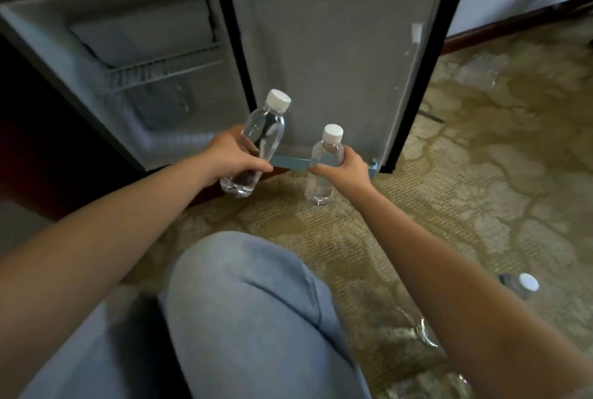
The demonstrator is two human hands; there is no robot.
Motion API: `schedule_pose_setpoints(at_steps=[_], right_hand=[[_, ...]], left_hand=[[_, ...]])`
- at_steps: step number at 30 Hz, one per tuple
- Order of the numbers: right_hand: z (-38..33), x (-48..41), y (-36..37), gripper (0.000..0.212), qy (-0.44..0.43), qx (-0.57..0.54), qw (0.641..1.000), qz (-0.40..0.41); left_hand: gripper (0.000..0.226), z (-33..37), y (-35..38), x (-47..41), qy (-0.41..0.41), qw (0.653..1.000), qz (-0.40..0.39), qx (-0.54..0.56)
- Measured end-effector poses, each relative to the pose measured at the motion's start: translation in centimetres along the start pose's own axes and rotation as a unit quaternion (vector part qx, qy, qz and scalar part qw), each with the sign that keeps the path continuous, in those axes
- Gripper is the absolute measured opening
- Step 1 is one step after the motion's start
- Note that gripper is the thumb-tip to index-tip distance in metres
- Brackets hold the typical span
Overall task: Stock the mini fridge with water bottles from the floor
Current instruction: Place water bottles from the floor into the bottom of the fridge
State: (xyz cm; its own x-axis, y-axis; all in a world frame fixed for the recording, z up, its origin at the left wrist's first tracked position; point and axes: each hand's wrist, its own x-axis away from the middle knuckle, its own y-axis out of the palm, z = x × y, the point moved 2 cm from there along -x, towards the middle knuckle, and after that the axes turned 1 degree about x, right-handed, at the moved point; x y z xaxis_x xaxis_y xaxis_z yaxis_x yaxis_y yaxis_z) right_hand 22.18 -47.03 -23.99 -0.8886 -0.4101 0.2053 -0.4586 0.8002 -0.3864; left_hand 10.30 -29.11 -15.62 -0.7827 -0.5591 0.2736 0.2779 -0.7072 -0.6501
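Observation:
The mini fridge (80, 55) stands open on the left, a wire shelf (160, 69) inside it. Its door (333, 61) swings out to the right, with a blue rail (290, 163) low on the inner side. My left hand (229, 154) grips a clear water bottle (263, 132) with a white cap, tilted, in front of the fridge opening. My right hand (345, 165) grips a second clear bottle (324, 154), upright, just in front of the door's blue rail.
More water bottles lie on the patterned carpet: one (521, 284) at the right, one (423, 334) under my right forearm, a blurred one (478, 72) far right. My knee in blue jeans (250, 302) fills the foreground. A dark wooden cabinet (41, 141) borders the fridge.

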Motion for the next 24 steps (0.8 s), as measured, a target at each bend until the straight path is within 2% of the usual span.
schedule_pose_setpoints(at_steps=[3, 6, 10, 12, 15, 18, 20, 24], right_hand=[[-4.3, 0.3, 1.9, 0.058, -0.034, 0.020, 0.999, -0.018], [-7.9, 0.5, 4.2, 0.060, -0.064, 0.044, 0.996, -0.039], [-12.5, 0.5, 7.0, 0.058, -0.097, 0.092, 0.988, -0.075], [-14.8, 0.2, 8.6, 0.066, -0.111, 0.107, 0.983, -0.095], [-17.6, -0.4, 11.4, 0.078, -0.122, 0.124, 0.977, -0.126], [-19.4, -1.5, 14.6, 0.079, -0.123, 0.117, 0.975, -0.144], [-19.9, -2.4, 16.7, 0.082, -0.111, 0.119, 0.975, -0.151], [-19.2, -5.4, 20.3, 0.095, -0.065, 0.104, 0.978, -0.170]], left_hand=[[0.054, -2.2, -3.3, 1.0, -0.011, 0.998, 0.051, 0.042], [0.064, -4.2, -5.9, 2.2, -0.033, 0.989, 0.106, 0.097], [0.066, -6.7, -8.9, 3.3, -0.065, 0.971, 0.173, 0.154], [0.063, -7.9, -10.2, 3.5, -0.076, 0.961, 0.200, 0.174], [0.055, -9.6, -11.6, 3.1, -0.091, 0.951, 0.226, 0.188], [0.064, -10.9, -12.5, 2.0, -0.117, 0.947, 0.246, 0.171], [0.068, -11.8, -12.8, 0.9, -0.133, 0.947, 0.248, 0.153], [0.064, -14.2, -12.5, -2.5, -0.145, 0.946, 0.242, 0.158]])
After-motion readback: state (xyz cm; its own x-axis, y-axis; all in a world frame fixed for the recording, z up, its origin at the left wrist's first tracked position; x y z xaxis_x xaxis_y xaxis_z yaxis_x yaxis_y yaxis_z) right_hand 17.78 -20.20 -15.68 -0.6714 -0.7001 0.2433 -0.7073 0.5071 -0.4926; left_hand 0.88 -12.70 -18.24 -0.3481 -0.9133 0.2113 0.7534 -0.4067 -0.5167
